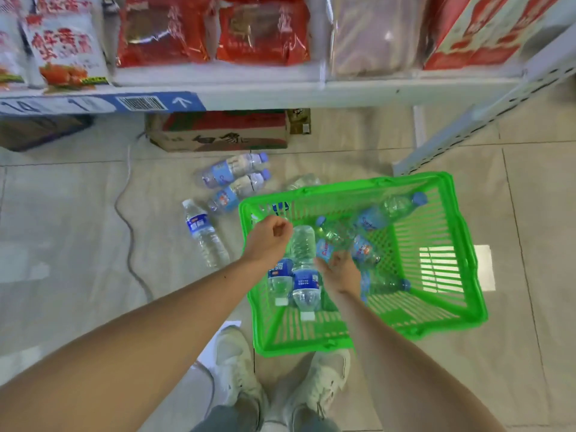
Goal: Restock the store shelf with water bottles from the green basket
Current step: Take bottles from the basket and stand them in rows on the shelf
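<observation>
White shelf-edge price strip (93, 104): blurred digits "14" and "1", barcode, white up-arrow on blue. Snack bags, brown carton, clear plastic bottle labels: print too blurred to read.

Bottles (304, 266) lie in the basket (448, 307), others (230, 182) left of it.

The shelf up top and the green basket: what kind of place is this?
Most likely a small shop aisle. A white metal shelf carries red snack packets above a blue price strip with a barcode, and a green basket of water bottles sits on the tiled floor.
</observation>
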### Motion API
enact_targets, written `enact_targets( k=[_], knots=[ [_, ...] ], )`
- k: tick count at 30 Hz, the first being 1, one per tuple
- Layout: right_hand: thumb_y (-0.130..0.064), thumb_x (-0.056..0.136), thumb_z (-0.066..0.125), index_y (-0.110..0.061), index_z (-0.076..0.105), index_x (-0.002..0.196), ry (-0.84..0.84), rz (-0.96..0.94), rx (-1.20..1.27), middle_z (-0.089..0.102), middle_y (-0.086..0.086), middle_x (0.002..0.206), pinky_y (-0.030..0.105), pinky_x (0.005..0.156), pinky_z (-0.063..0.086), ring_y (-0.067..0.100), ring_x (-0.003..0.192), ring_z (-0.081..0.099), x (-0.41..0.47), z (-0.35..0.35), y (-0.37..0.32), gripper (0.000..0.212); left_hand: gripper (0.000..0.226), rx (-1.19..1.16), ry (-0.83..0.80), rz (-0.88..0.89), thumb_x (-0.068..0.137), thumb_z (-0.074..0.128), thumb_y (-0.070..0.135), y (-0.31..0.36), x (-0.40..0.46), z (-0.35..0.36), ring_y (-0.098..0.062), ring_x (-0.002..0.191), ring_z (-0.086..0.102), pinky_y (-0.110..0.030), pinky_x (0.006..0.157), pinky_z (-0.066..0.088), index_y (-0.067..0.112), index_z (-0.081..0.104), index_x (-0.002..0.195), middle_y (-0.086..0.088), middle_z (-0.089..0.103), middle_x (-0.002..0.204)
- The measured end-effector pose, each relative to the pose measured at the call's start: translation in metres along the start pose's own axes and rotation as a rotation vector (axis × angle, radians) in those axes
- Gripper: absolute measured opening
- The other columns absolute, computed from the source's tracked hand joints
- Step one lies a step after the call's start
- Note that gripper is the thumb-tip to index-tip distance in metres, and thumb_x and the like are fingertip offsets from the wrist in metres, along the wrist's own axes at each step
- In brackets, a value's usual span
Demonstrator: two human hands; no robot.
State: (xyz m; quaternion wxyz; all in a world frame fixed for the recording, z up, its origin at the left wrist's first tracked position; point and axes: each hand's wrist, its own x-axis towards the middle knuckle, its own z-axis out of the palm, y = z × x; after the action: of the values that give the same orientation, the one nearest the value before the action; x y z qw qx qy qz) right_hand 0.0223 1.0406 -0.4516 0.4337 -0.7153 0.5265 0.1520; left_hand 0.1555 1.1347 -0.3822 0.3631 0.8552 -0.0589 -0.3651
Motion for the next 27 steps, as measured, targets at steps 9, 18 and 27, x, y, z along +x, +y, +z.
enact_targets(
  k=[9, 18, 27],
  knots=[
    [-0.055, 0.079, 0.069, -0.009, 0.060, 0.106, -0.252, 0.267, 0.222, 0.068, 0.010, 0.104, 0.035, 0.078, 0.053, 0.024, 0.089, 0.066, 0.023, 0.075, 0.052, 0.054, 0.016, 0.091, -0.022, -0.034, 0.091, 0.057, 0.024, -0.058, 0.023, 0.039, -0.021, 0.084, 0.064, -0.026, 0.072, 0.043, 0.010, 0.065, 0.092, -0.006, 0.069, 0.089],
    [-0.059, 0.069, 0.073, -0.017, 0.054, 0.101, -0.129, 0.262, 0.163, 0.065, 0.004, 0.098, 0.036, 0.080, 0.052, 0.026, 0.088, 0.063, 0.017, 0.021, 0.024, 0.056, 0.017, 0.061, -0.001, -0.034, 0.091, 0.057, 0.028, -0.010, 0.012, 0.022, -0.020, 0.088, 0.063, -0.026, 0.077, 0.044, 0.014, 0.065, 0.094, -0.005, 0.070, 0.091],
    [-0.066, 0.056, 0.074, -0.025, 0.056, 0.108, -0.165, -0.093, -0.274, 0.062, -0.005, 0.100, 0.029, 0.076, 0.046, 0.022, 0.097, 0.063, -0.051, -0.127, -0.057, 0.068, 0.016, 0.095, 0.005, 0.062, 0.093, 0.054, 0.028, 0.104, -0.047, -0.037, -0.016, 0.087, 0.060, -0.026, 0.077, 0.044, 0.015, 0.064, 0.097, 0.000, 0.067, 0.092]
  ],
)
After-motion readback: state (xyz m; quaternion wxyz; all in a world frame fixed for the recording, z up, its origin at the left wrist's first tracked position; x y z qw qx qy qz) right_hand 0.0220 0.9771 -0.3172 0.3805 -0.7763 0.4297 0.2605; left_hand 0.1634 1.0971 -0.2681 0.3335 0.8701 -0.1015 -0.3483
